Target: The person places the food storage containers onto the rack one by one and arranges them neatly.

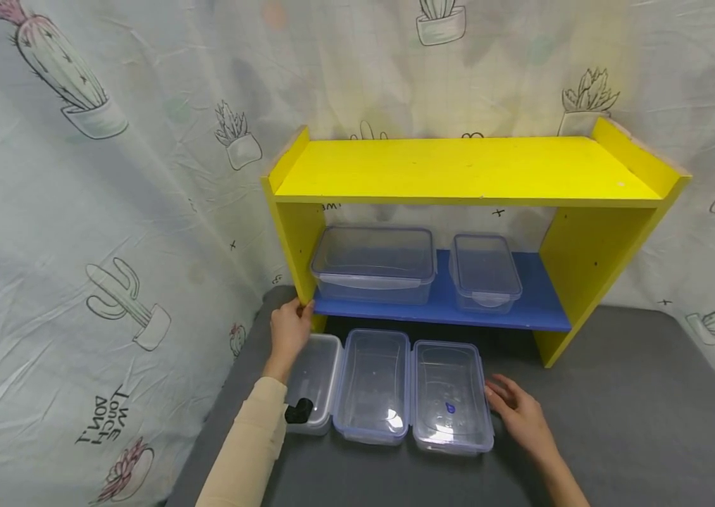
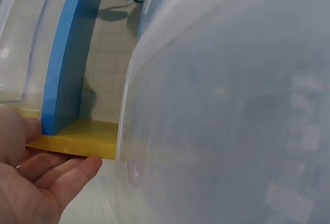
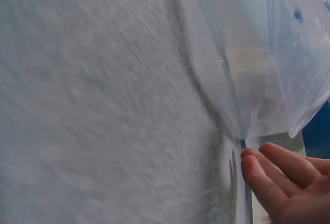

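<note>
Along the back edge of the grey table (image 1: 636,394) stands the yellow shelf (image 1: 468,169), whose left side I pinch with the left hand (image 1: 289,331), seemingly to steady it, while the right hand (image 1: 522,417), fingers loose, flanks three clear containers (image 1: 372,384) rowed in front, perhaps to align them.

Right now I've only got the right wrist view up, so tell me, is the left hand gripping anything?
Observer: Yes, the left hand grips the left side panel of the yellow shelf unit.
Operator: What stands on its blue board?
Observer: Two clear lidded boxes, the larger box at the left and the smaller box to its right.
Operator: And how many containers are lined up in front?
Observer: Three clear ones, side by side on the grey table: the left container, the middle container and the right container.
</note>
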{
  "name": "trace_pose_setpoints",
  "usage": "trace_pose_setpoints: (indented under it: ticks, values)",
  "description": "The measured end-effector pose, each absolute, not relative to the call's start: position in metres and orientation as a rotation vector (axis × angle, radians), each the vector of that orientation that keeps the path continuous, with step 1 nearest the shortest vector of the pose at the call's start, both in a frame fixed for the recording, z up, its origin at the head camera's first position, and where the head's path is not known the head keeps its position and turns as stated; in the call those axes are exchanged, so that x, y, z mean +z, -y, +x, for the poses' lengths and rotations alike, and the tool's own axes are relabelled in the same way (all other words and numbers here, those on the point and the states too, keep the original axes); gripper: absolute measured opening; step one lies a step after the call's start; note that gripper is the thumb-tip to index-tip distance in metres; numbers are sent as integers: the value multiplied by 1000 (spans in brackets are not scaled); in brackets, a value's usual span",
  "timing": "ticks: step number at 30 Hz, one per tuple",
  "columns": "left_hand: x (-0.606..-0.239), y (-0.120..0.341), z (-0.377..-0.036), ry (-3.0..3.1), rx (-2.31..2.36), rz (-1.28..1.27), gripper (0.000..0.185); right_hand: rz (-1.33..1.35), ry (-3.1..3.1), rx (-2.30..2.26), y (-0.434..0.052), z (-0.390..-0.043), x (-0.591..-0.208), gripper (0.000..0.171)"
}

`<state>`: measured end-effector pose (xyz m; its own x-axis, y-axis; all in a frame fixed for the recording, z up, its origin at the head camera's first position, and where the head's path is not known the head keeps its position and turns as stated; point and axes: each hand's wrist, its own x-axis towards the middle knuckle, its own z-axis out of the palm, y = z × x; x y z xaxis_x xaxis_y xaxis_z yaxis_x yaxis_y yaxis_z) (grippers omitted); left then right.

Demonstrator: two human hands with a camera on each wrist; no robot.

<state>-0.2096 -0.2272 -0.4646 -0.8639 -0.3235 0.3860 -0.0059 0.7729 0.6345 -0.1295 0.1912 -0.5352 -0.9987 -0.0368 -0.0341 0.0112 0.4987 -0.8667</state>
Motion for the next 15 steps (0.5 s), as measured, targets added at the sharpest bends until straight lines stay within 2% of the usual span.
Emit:
trace_pose_setpoints:
  ticks: [7,15]
  values:
    - [-464,227,-209,2477,-888,226,26,33,-2559,-1484,-188,-120,-536,55]
    - [-466,227,-211,2470,-887,232,25,90,-2413,-1433,-189,-111,-529,61]
